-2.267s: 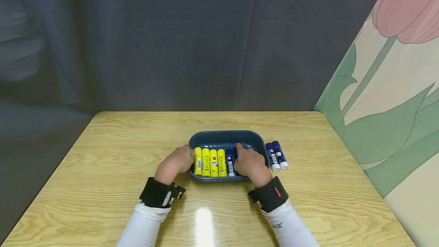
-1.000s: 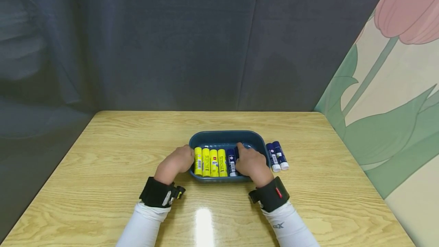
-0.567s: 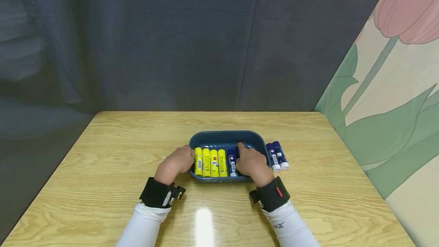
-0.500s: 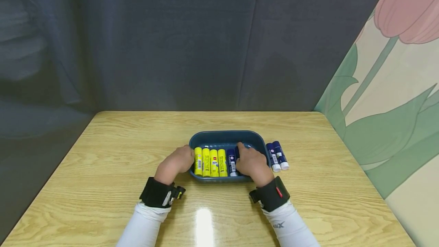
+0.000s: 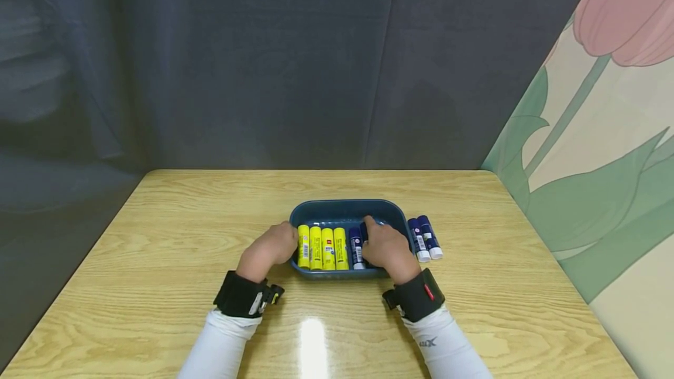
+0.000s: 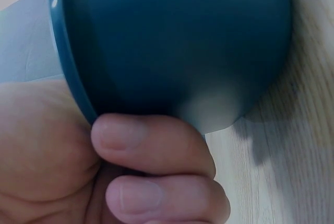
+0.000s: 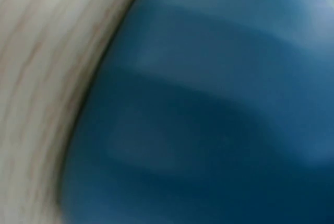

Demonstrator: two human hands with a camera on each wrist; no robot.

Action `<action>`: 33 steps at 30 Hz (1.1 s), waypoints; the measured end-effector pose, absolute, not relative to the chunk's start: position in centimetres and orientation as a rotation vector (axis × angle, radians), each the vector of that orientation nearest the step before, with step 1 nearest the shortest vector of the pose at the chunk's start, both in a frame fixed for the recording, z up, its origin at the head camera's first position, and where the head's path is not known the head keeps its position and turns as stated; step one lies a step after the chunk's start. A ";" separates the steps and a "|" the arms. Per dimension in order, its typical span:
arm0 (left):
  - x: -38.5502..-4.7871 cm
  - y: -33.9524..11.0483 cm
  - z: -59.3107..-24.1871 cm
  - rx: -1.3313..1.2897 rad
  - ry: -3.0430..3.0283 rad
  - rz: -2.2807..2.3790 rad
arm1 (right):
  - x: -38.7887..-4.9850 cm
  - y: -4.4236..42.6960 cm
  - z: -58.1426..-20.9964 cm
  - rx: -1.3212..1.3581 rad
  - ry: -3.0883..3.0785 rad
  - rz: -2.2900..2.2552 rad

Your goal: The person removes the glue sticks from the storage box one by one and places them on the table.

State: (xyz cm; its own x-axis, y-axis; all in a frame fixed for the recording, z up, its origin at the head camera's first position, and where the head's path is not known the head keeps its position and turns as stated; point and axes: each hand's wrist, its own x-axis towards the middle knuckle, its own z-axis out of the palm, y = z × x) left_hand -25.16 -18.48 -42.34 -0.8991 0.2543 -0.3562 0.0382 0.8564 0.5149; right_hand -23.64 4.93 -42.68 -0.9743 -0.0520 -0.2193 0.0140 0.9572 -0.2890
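A dark blue basin (image 5: 337, 275) holds several yellow glue sticks (image 5: 328, 248) in a row, with a dark blue glue stick (image 5: 356, 248) to their right. My left hand (image 5: 271, 247) grips the basin's left end; in the left wrist view its curled fingers (image 6: 172, 148) lie against the basin wall (image 6: 177, 41). Inside the basin's right part, my right hand (image 5: 387, 248) has its fingers at another dark blue stick (image 5: 364, 231), mostly hidden beneath the hand. The right wrist view shows only the basin's blurred outer wall (image 7: 198, 104).
Two dark blue glue sticks with white ends (image 5: 419, 240) (image 5: 430, 237) lie side by side on the wooden table (image 5: 210, 203), just right of the basin. A dark curtain hangs behind the table, and a tulip-patterned surface stands at the right.
Compared with the earliest frame, the right hand and the dark blue sticks in the basin have shifted very slightly right. The left hand keeps its place at the basin's end.
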 end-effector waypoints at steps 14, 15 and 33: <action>-24.9 -18.5 -42.0 0.187 2.612 0.718 | -23.7 4.9 -42.8 -0.058 2.907 -0.407; -24.9 -18.5 -42.0 0.189 2.613 0.715 | -23.7 4.9 -42.8 -0.059 2.906 -0.405; -25.2 -18.5 -42.2 0.191 2.608 0.700 | -23.8 5.0 -42.7 -0.049 2.899 -0.396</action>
State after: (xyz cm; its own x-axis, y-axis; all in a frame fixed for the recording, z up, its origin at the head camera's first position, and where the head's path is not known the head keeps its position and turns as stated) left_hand -25.17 -18.51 -42.25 -0.8978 0.2381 -0.3706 0.0206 0.8631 0.5045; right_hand -23.77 5.01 -42.68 -0.9764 -0.0615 -0.2069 -0.0038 0.9633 -0.2682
